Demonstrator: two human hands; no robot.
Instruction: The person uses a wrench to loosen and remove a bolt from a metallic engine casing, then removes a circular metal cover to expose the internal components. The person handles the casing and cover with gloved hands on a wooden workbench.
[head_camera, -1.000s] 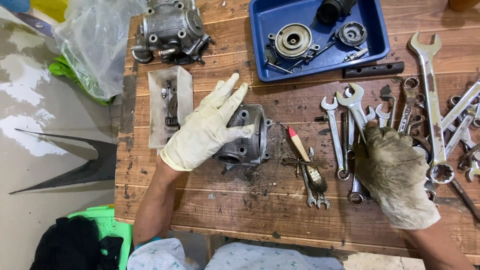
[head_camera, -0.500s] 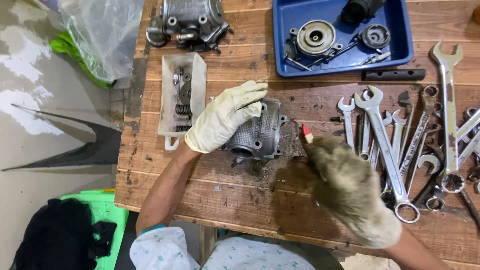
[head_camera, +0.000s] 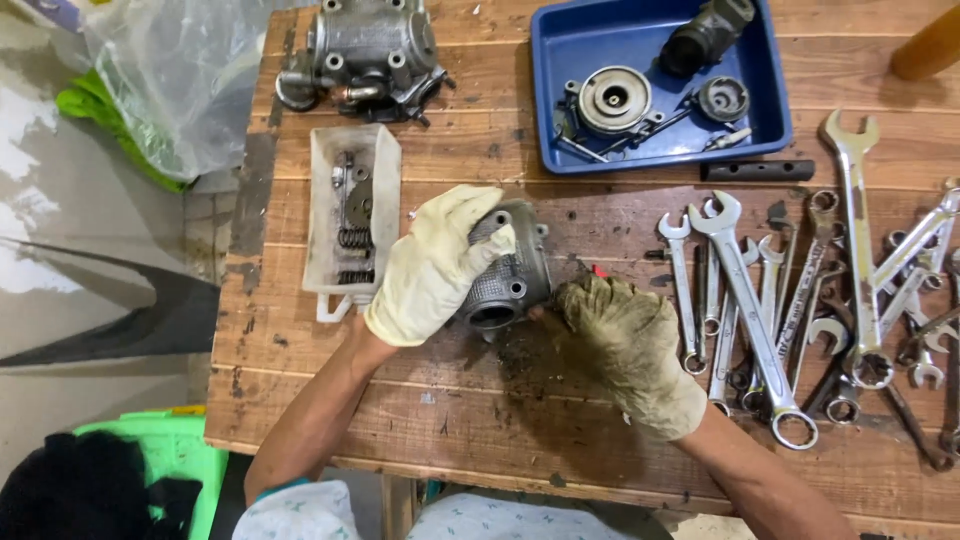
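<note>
Part: a grey cast-metal engine casing (head_camera: 508, 272) is steadied mid-bench on the wooden workbench (head_camera: 420, 430).
Left hand (head_camera: 432, 268): pale glove, clasped over the casing's top.
Right hand (head_camera: 620, 335): soiled glove, closed beside its lower edge; what it grips cannot be told.
Handling: judged heavy, rigid, greasy; best held by the outer walls.

A crumpled clear plastic bag (head_camera: 165, 85) lies at the top left, hanging off the table's (head_camera: 500, 450) left edge, with something bright green under it. No labels, signs or screens are visible anywhere on the wooden table or the floor beside it.
</note>
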